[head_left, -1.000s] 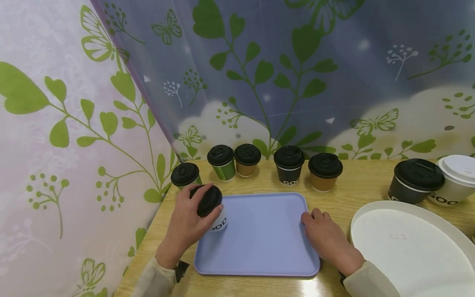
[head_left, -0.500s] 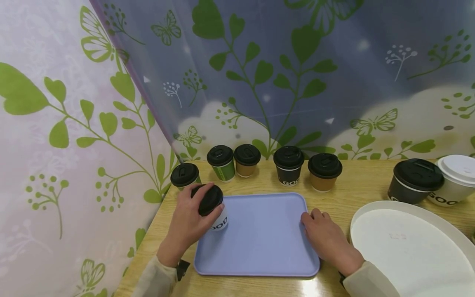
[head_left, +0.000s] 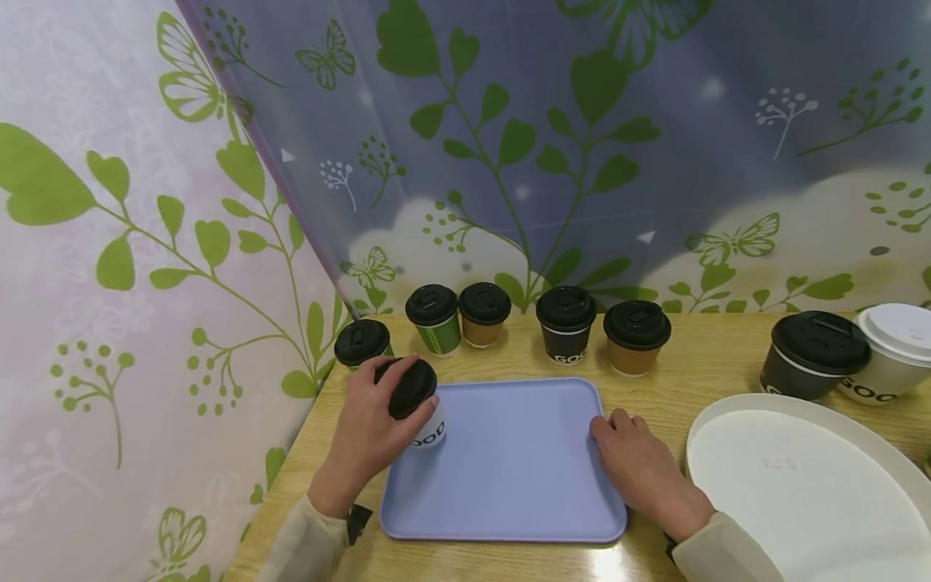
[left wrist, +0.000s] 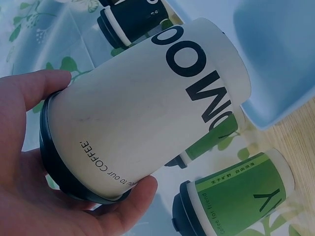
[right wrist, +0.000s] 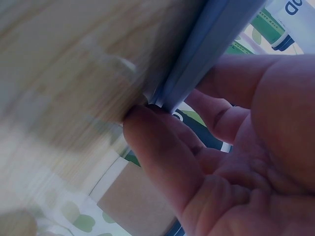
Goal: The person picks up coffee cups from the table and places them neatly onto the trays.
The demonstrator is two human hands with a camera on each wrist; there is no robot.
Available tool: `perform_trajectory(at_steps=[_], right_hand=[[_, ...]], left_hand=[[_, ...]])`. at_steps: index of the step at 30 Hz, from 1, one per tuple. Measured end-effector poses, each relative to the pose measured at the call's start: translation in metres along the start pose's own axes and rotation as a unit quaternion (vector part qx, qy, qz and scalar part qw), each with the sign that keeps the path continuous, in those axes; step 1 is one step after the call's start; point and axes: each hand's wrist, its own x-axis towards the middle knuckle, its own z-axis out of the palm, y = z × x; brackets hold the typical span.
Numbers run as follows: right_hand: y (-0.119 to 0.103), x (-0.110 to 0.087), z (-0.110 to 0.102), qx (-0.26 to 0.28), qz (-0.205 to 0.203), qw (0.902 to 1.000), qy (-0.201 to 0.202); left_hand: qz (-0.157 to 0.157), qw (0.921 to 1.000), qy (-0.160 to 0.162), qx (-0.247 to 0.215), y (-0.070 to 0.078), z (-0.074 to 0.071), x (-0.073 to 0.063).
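My left hand (head_left: pixel 374 424) grips a white paper coffee cup (left wrist: pixel 142 108) from above, fingers and thumb around its black lid (head_left: pixel 413 390). The cup, with dark lettering, overlaps the left back part of a blue-lilac rectangular tray (head_left: pixel 509 469) in the head view. In the left wrist view the cup's base points towards the tray's corner. My right hand (head_left: pixel 643 465) holds the tray's right rim, thumb on one side and fingers curled at the edge in the right wrist view. Just behind the left hand stands a green cup (head_left: pixel 364 343) with a black lid.
Along the back stand another green cup (head_left: pixel 440 331), two brown cups (head_left: pixel 482 331) and a black cup (head_left: pixel 567 339), all black-lidded. A round white tray (head_left: pixel 807 485) lies at right, with a wide black cup (head_left: pixel 807 368) and a white-lidded cup (head_left: pixel 898 347) behind. Patterned cloth borders the table.
My left hand and the white cup have shifted very slightly, most recently a touch away from me. The right hand and the tray stay where they were.
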Motion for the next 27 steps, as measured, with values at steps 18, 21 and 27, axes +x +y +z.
perform_trajectory(at_steps=[18,21,27], right_hand=[[0.0003,-0.0006,-0.0008,0.000,0.000,1.0000,-0.003],[0.0007,-0.0005,-0.0005,0.000,-0.001,1.0000,-0.002],[0.0006,-0.0003,0.0000,0.000,-0.003,1.0000,0.000]], left_hand=[[-0.001,1.0000,-0.005,-0.004,-0.0005,0.0033,-0.0002],[-0.002,1.0000,-0.005,-0.004,-0.0003,0.0032,-0.0002],[-0.005,1.0000,-0.006,-0.002,-0.0006,0.0031,-0.0010]])
